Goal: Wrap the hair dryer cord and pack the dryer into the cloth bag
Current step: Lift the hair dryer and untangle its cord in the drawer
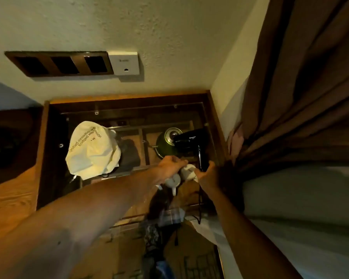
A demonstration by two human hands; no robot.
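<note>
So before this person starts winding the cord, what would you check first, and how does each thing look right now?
1. Dryer held firmly: ok. The right hand grips the handle of the hair dryer.
2. Cord free to wind: cannot tell. The cord hangs down below the handle; its end is lost in the clutter.
3. Other hand free: cannot tell. The left hand is curled over something white.
4. Bag within reach: ok. The cloth bag lies to the left of the dryer.
5. Bag mouth open: cannot tell.

Glossy black plastic dryer (189,140), cloth bag (93,151)
</note>
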